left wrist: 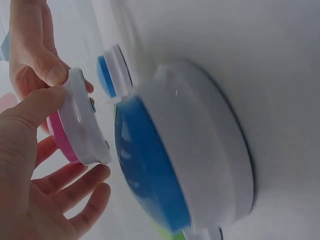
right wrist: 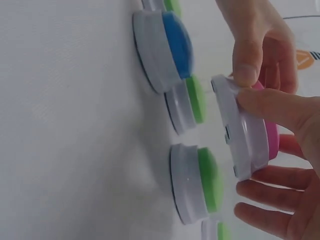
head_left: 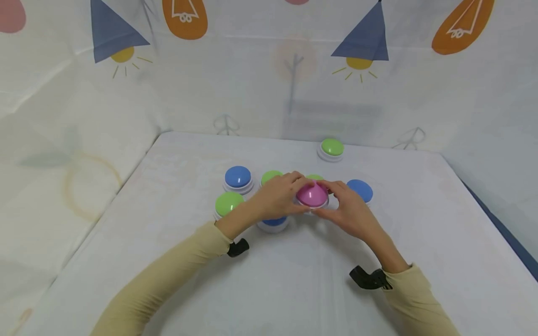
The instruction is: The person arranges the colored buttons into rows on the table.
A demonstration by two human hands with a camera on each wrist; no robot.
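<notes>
Both hands hold a pink push button [head_left: 312,195] with a white round base, lifted off the table. My left hand [head_left: 275,196] grips its left side, thumb along the base and fingers round the rim. My right hand [head_left: 350,210] grips the opposite side in the same manner. In the wrist views the white base [left wrist: 84,122] is tilted and clear of the table. Just below my left hand sits a blue button [head_left: 274,223]. Behind the hands, a green button [head_left: 271,175] and another green button [head_left: 314,177] are partly hidden.
On the left stand a blue button [head_left: 237,177] and a green button [head_left: 228,204], partly covered by the left forearm. A blue button [head_left: 360,190] is right of the hands. Near the back edge sits a green button [head_left: 332,147]. Patterned cloth [head_left: 252,70] hangs behind the white table [head_left: 269,289].
</notes>
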